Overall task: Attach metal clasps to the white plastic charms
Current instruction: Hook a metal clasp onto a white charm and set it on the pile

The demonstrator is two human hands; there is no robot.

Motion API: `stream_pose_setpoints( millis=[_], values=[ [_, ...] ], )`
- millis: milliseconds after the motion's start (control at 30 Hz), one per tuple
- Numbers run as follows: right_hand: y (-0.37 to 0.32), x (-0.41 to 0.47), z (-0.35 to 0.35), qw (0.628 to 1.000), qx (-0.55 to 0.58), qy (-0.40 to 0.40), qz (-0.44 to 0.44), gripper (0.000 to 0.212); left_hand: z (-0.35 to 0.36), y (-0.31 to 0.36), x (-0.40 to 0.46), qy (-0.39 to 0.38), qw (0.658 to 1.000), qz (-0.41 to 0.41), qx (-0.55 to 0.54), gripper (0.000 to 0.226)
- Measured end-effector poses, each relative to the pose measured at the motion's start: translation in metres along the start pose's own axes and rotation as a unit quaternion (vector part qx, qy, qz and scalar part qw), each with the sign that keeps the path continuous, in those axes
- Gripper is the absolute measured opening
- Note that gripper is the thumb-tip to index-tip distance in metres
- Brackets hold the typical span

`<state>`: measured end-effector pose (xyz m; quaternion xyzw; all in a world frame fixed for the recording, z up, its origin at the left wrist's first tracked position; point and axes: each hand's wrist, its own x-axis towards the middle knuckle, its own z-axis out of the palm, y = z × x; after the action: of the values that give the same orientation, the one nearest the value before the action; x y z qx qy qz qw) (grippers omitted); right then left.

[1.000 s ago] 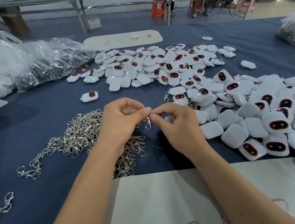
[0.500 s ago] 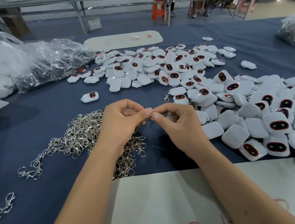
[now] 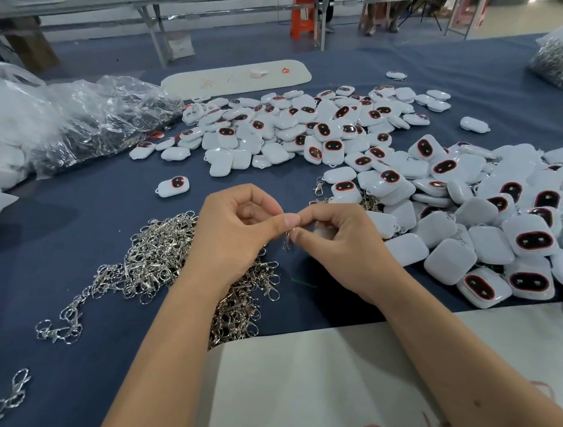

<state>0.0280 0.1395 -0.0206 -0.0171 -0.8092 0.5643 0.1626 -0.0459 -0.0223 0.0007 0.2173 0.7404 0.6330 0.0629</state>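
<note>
The left hand (image 3: pixel 238 230) and right hand (image 3: pixel 342 246) meet fingertip to fingertip over the blue cloth surface (image 3: pixel 70 195), both pinching one small metal clasp (image 3: pixel 287 239) that hangs between them – thin and silvery, its exact shape too small to make out. A white charm (image 3: pixel 324 230) is tucked under the right hand's curled fingers, mostly hidden, so whether the clasp is joined to it cannot be told. Beneath the left wrist lies a tangled heap of shiny clasps (image 3: pixel 153 263), partly covered by the forearm. To the right, a pile of rounded, glossy white charms (image 3: pixel 478 210) with dark, red-rimmed ovals runs off the frame edge; a second spread (image 3: pixel 298 126) lies farther back. Crinkled clear plastic bags (image 3: pixel 87 118) sit at left, contents blurred. A pale sheet (image 3: pixel 326 387) with red marks covers the near edge – cut off below
</note>
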Motion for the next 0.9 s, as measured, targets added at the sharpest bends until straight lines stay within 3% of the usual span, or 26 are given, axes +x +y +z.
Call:
stream_pose_setpoints(
  millis=[200, 533, 767, 900],
  values=[
    [-0.0007, 0.0006, -0.0006, 1.000, 0.014, 0.008, -0.015, 0.015, 0.0002, -0.0030, 0.0009, 0.016, 0.997, 0.028, 0.075, 0.024],
    [0.0055, 0.0017, 0.0011, 0.998, 0.027, 0.042, -0.023, 0.009, 0.0074, -0.0021, -0.0020, 0.028, 0.999, -0.012, -0.015, 0.018],
    [0.0075, 0.0046, -0.0014, 0.990, 0.121, 0.076, -0.019, 0.011, 0.0038, 0.0018, -0.0035, -0.041, 0.999, -0.014, -0.030, 0.013],
    [0.0065, 0.0044, -0.0026, 0.989, 0.127, 0.073, -0.025, 0.010, 0.0060, 0.0031, -0.0040, -0.044, 0.998, 0.013, -0.037, 0.016]
  ],
)
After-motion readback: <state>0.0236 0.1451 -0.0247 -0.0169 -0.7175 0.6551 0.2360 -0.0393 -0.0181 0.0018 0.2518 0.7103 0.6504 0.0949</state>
